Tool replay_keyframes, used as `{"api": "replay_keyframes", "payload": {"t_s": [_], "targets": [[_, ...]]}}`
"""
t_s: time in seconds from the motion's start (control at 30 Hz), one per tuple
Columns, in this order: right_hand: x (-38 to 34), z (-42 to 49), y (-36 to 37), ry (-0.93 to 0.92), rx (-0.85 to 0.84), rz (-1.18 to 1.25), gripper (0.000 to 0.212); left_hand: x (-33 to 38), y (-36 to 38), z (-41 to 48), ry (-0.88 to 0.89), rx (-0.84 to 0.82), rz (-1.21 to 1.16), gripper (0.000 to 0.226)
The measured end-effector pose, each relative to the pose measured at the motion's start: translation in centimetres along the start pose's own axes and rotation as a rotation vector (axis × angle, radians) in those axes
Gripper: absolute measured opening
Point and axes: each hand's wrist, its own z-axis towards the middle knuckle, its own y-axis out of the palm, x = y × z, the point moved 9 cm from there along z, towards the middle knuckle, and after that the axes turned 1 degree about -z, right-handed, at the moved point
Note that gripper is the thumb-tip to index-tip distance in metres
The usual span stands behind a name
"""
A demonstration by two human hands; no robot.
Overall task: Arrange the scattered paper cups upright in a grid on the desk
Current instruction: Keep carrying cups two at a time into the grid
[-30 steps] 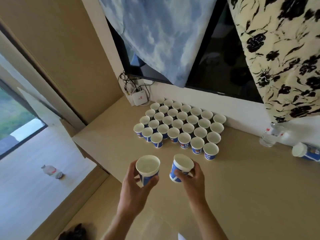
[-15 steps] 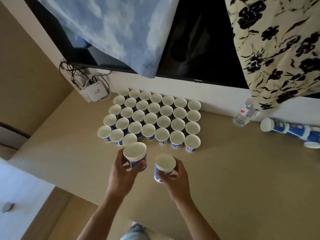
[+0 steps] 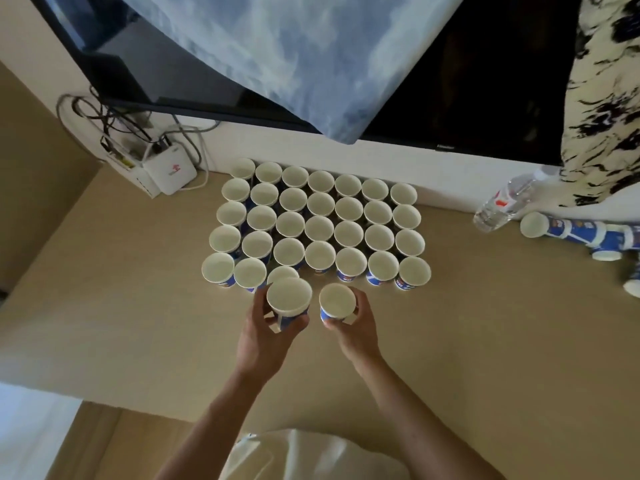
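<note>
I am gripping one paper cup in each of my hands, fingers curled round the blue sides. My left hand (image 3: 266, 337) is holding the left cup (image 3: 289, 301) raised, so its rim is hiding part of a cup in the grid's front row. My right hand (image 3: 356, 330) is holding the right cup (image 3: 337, 304) just beside it and lower; whether its base is touching the surface (image 3: 485, 341) I cannot tell.

I am taking them by the sides so the bases stay free to set down flat. Both are mouth-up, long axes near vertical, the left one leaning slightly.

Beyond them the grid of cups (image 3: 318, 226) is standing upright, rims almost touching, its far row against the wall. Its nearest row looks full, so I judge these two are starting a new row in front of it.

Further right, well apart from the grid, a stack of cups (image 3: 571, 232) is lying on its side, its open end facing the grid, with a water bottle (image 3: 498, 202) beside it. At the far left corner a white box (image 3: 169, 171) is sitting among cables.
</note>
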Motion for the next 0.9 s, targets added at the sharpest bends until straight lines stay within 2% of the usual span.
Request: {"api": "replay_keyframes", "payload": {"t_s": [0.53, 0.9], "targets": [[1.1, 3.5, 4.5, 0.055, 0.110, -0.096, 0.059, -0.9, -5.8, 3.4, 0.026, 0.037, -0.048, 0.058], [3.6, 4.8, 5.5, 0.055, 0.121, -0.092, 0.076, -0.2, -5.6, 4.7, 0.051, 0.002, -0.063, 0.060]]}}
